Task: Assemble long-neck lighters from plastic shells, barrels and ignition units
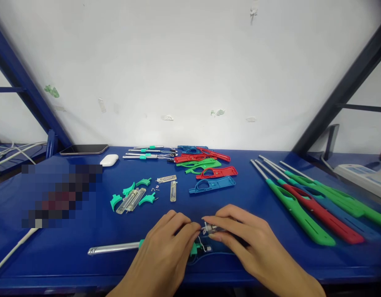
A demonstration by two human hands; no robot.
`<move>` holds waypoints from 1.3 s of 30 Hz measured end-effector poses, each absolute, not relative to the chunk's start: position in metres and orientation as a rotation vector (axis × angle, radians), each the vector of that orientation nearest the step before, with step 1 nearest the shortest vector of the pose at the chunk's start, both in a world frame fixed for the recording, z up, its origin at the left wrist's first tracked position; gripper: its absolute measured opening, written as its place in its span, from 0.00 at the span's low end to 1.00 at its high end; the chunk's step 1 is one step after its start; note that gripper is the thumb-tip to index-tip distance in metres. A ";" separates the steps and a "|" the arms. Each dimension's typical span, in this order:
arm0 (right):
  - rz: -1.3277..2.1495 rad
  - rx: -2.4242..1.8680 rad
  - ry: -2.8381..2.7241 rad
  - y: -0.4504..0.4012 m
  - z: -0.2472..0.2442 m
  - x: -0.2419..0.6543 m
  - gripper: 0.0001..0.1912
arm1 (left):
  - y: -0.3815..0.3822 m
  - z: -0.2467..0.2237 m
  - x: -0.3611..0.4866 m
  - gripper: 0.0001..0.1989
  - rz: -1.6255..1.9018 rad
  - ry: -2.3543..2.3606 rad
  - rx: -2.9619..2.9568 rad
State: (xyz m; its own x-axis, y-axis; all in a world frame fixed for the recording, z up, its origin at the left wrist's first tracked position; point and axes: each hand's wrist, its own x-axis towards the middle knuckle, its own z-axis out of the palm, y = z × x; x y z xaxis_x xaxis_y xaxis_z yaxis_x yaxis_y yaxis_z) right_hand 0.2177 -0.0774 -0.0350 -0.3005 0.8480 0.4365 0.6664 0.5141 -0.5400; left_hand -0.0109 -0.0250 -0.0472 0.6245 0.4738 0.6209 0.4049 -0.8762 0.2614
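Note:
My right hand (255, 239) pinches a clear lighter fuel tank (212, 228) by its sides, its valve end pointing left. At that end, the fingertips of my left hand (165, 251) are pressed together; whatever small part they grip is too hidden to name. Beneath both hands lies a blue lighter half-shell (215, 256), mostly covered. A metal tube (116, 248) with a teal clip sticks out to the left of it, and a white wire (203, 244) curls beside my left fingers.
Teal triggers (116, 202), clear tanks (173, 191) and tiny metal bits lie left of centre. Behind are coloured half-shells (213, 184) and wired metal tubes (140, 156). Whole lighters (301, 210) lie at right. A phone (84, 149), white case (109, 160) and pixelated object (62, 198) are left.

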 end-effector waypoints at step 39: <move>0.193 -1.227 -2.095 -0.078 -0.040 0.217 0.14 | -0.027 -0.048 -0.015 0.15 0.974 0.795 2.870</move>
State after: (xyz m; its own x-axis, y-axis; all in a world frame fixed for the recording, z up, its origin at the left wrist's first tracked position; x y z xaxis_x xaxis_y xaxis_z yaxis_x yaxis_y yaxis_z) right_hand 0.2172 -0.0781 -0.0400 -0.3139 0.8148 0.4874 0.7118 0.5417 -0.4471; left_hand -0.0146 -0.0274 -0.0476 0.6780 0.4676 0.5672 0.4622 -0.8711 0.1657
